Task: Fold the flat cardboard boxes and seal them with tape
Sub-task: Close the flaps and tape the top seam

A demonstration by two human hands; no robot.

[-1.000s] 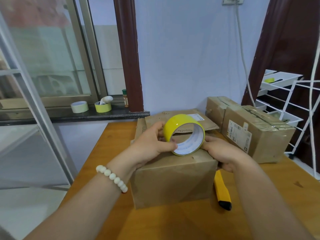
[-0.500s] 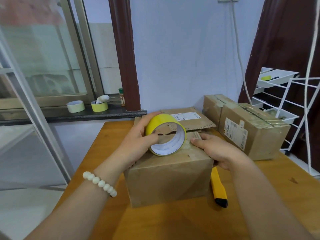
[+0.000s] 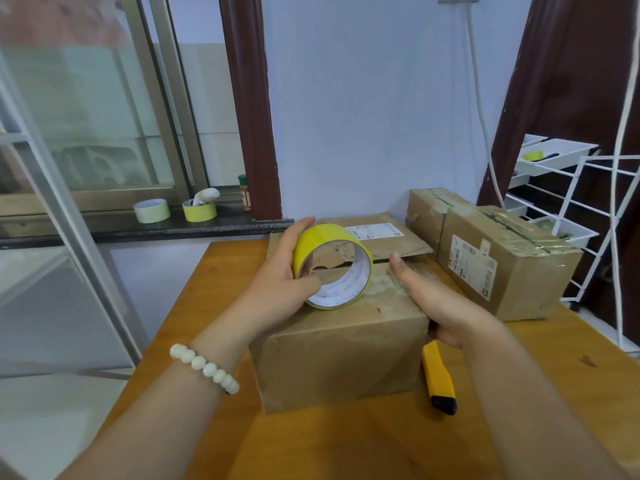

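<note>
We log a wooden table (image 3: 346, 445), orange-brown. A cardboard box (image 3: 339, 362) stands at its centre. Bearings are taken from that box.
- 12 o'clock: flat cardboard (image 3: 377, 237) with a white label lies just behind.
- 2 o'clock: a taped box (image 3: 502, 268) stands near, with a second taped box (image 3: 427, 209) against its far side.
- 4 o'clock: a yellow utility knife (image 3: 438, 379) lies just beside the box, black end toward us.

Blocked right, open left
Taped boxes (image 3: 509, 268) stand right of the right hand (image 3: 440, 303), a cutter (image 3: 437, 379) beneath it; bare table (image 3: 221, 292) left of the left hand (image 3: 277, 289).
</note>
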